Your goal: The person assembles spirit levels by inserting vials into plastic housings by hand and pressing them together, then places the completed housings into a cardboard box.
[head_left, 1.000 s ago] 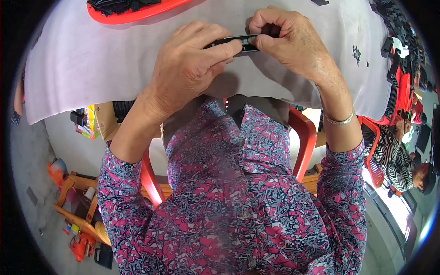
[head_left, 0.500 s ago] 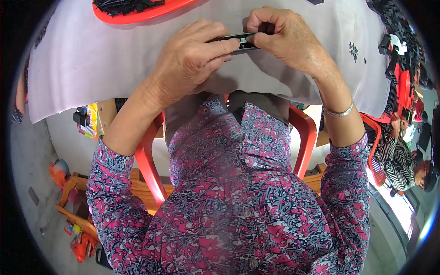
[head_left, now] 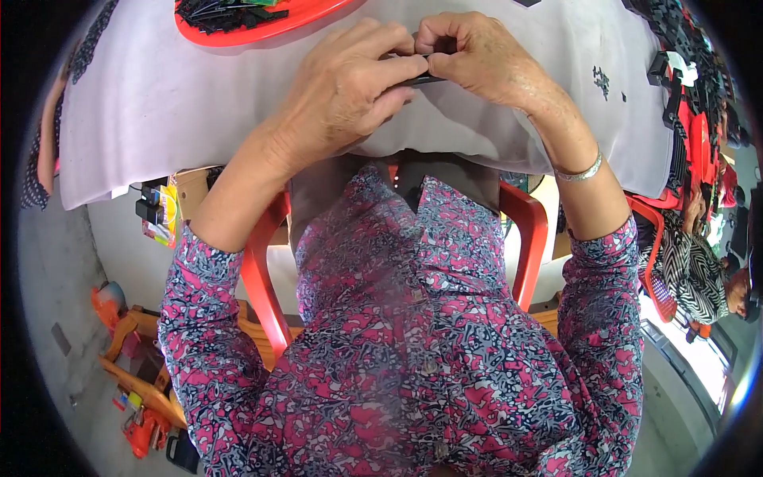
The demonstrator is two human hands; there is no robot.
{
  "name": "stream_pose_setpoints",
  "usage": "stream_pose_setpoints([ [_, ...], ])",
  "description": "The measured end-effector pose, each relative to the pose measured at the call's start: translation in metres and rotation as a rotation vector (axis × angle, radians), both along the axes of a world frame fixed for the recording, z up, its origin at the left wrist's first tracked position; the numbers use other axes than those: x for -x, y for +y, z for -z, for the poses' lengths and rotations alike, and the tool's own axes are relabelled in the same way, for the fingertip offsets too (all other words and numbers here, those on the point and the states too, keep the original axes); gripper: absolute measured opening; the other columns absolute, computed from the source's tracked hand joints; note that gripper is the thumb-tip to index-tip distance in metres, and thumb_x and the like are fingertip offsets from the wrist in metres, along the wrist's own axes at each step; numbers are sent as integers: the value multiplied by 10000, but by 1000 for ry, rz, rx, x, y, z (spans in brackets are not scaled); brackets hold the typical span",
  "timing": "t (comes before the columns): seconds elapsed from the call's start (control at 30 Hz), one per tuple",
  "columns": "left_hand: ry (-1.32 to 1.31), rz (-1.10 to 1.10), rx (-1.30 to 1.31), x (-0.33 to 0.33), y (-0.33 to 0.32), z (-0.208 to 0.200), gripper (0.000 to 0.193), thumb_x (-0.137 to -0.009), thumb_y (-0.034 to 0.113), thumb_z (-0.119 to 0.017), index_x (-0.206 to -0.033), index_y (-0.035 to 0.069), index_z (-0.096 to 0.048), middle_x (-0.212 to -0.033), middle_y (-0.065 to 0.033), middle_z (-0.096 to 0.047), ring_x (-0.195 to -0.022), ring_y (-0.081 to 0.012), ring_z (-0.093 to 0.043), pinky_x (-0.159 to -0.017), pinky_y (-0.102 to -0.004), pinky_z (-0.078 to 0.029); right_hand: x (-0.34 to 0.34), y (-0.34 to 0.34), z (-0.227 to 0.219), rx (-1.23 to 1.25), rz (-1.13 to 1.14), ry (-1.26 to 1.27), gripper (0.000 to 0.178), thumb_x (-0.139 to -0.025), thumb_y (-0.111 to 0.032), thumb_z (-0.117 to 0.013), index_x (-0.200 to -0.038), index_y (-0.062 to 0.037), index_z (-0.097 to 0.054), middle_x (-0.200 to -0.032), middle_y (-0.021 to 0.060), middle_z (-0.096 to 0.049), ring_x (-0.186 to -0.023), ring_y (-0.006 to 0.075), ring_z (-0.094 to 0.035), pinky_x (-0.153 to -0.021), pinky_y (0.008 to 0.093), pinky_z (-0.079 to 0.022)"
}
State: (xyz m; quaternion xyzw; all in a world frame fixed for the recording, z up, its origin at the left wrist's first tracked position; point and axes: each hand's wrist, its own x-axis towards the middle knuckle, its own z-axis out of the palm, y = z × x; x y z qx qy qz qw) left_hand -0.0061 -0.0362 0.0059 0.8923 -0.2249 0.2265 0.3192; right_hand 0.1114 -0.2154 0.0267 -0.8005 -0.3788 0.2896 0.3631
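Both hands meet over the cloth-covered table, holding one slim black plastic piece (head_left: 427,79) between them. My left hand (head_left: 350,87) is closed round its left part, hiding most of it. With thumb and index finger bent together, my right hand (head_left: 485,60) pinches at the piece's right end. Only a short dark strip shows between the fingers, so its full shape is hidden. A red tray (head_left: 262,33) holding black parts lies beyond my left hand. Tiny dark bits (head_left: 602,82) are scattered on the cloth to the right of my right hand.
A pale cloth (head_left: 159,103) covers the table. Many black parts (head_left: 699,63) and red items (head_left: 699,147) crowd the right side, where a person in a striped top (head_left: 685,274) sits. Red chair arms (head_left: 524,246) flank me. A dotted sleeve (head_left: 36,175) shows at far left.
My left fingers have shifted right along the black piece, covering the light-coloured spot that showed before. The right hand still pinches its end. The whole view has moved slightly.
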Motion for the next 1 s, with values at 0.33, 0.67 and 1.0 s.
stream_pose_setpoints([
  [0.33,83,-25,-34,3,-2,7,288,-770,73,-728,-1058,61,-717,-978,-68,-625,-899,-282,-598,-781,-396,-464,-12,-4,-14,124,-105,131,106,-872,2,-558,-958,-30,-611,-804,-42,-560,-751,53,-496,-651,234,-414],
  [0.67,76,-51,-38,3,-4,10,289,-744,50,-709,-1031,84,-722,-912,-47,-600,-835,-260,-584,-728,-393,-445,-27,-32,-15,33,-82,169,233,-887,93,-502,-1070,6,-617,-1011,-15,-583,-910,77,-532,-813,223,-449],
  [1.0,79,-63,-75,2,-5,9,324,-740,76,-708,-1060,116,-721,-904,-37,-582,-831,-258,-569,-728,-397,-444,-31,-31,-7,42,-90,240,151,-872,99,-545,-977,-2,-584,-942,-32,-564,-860,44,-519,-772,210,-440],
])
